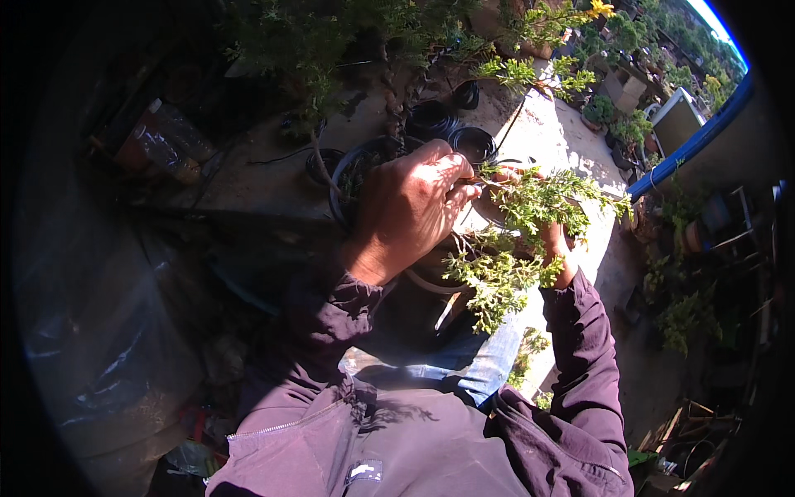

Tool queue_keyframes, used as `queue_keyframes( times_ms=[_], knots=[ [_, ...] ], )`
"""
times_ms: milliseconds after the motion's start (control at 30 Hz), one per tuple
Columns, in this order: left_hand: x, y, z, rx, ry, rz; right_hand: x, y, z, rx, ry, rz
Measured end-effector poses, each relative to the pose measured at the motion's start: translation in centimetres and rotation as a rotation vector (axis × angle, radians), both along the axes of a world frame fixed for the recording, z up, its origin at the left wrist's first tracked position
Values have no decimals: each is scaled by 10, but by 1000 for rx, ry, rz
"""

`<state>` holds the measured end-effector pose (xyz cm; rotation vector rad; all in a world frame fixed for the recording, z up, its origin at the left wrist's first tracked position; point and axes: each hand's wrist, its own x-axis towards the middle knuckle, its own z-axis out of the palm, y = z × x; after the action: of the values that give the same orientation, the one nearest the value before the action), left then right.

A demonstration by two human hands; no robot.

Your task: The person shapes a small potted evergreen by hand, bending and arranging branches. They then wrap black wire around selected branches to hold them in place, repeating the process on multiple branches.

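Green fronds fill the middle — one bushy plant (517,240) held over a dark pot (431,282) in the person's lap. Two hands work it: left hand (410,207) pinched shut on a twig, right hand (556,244) buried in foliage, grip unclear. Three small black pots (474,142) sit beyond.
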<state>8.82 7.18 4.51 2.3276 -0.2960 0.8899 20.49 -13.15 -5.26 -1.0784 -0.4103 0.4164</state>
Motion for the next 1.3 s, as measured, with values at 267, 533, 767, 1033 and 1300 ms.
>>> queue_keyframes(
  times_ms=[267,533,767,1033,1300],
  knots=[
    [3,-4,0,102,-67,29,32,30,115,-27,-375,92],
    [4,-2,-2,-64,-48,-38,-14,3,147,-123,-574,126],
    [11,1,-14,-321,68,-242,-9,-4,149,-257,-608,97],
    [8,1,-17,-519,176,-264,-7,-8,148,-208,-584,130],
    [3,7,-9,-487,292,-362,-14,-3,156,-200,-815,123]
  ],
)
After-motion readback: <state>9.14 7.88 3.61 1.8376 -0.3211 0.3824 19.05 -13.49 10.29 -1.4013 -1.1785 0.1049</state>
